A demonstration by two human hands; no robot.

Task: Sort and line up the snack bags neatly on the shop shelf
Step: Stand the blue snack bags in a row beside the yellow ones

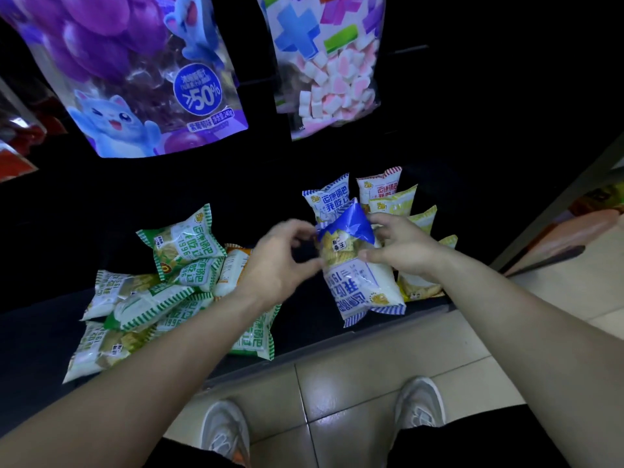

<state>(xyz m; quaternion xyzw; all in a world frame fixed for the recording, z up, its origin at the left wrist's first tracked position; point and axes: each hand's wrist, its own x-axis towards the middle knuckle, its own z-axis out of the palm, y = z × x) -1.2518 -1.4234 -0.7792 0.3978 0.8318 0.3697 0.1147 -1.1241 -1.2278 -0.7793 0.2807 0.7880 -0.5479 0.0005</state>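
Head view: blue snack bag [358, 275] held over the dark shelf [304, 319], just in front of the standing row [381, 197]; its print reads upside down.
Right hand [405, 249]: thumb on the front, fingers behind, gripping the bag's right edge.
Left hand [282, 261]: curled, fingertips pinching the left edge; slightly blurred.
Arms: both reach forward, wrists roughly level.
Step tip: flip the bag upright, stand it flush with the other blue bag [329, 202], clear of the green pile [162, 298].

1 head-worn camera looks steeply down, close over the shelf [297, 329].
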